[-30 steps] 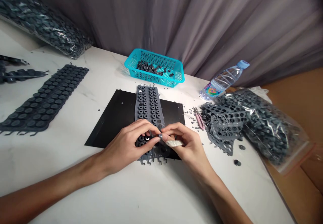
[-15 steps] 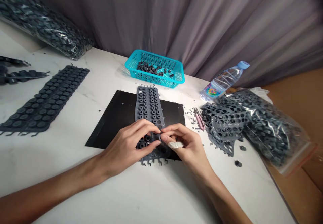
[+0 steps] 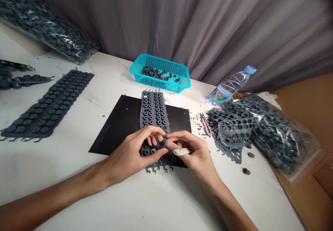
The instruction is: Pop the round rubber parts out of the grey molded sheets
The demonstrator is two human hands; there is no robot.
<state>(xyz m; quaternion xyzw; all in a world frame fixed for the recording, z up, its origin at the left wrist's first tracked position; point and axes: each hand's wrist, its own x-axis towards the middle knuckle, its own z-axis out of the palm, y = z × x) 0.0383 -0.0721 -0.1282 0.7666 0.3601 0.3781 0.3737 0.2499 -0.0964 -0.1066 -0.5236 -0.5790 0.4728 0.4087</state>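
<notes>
A dark grey strip (image 3: 153, 111) with rows of round, ring-like pieces lies lengthwise on a black board (image 3: 117, 123). Over its near half, both hands meet at a small dark round piece (image 3: 163, 142). My right hand (image 3: 194, 149) pinches this piece between thumb and fingertips; a white wrap covers part of one finger. My left hand (image 3: 142, 149) curves round the piece from the other side, thumb and fingers apart, fingertips close to it. Whether the left fingertips touch the piece is hard to tell. The hands hide part of the strip.
Behind the board is a blue basket (image 3: 160, 85) of small dark pieces. Another studded strip (image 3: 49, 106) lies left. At right are pink snips (image 3: 206, 125), a water bottle (image 3: 229, 87), perforated grey sheets (image 3: 231, 132) and a filled plastic bag (image 3: 281, 137). Another bag (image 3: 52, 27) rests back left.
The small piece now shows more clearly between the hands, and the left fingers have shifted, with some fingertips now visible over the strip. The whole view has moved slightly.
</notes>
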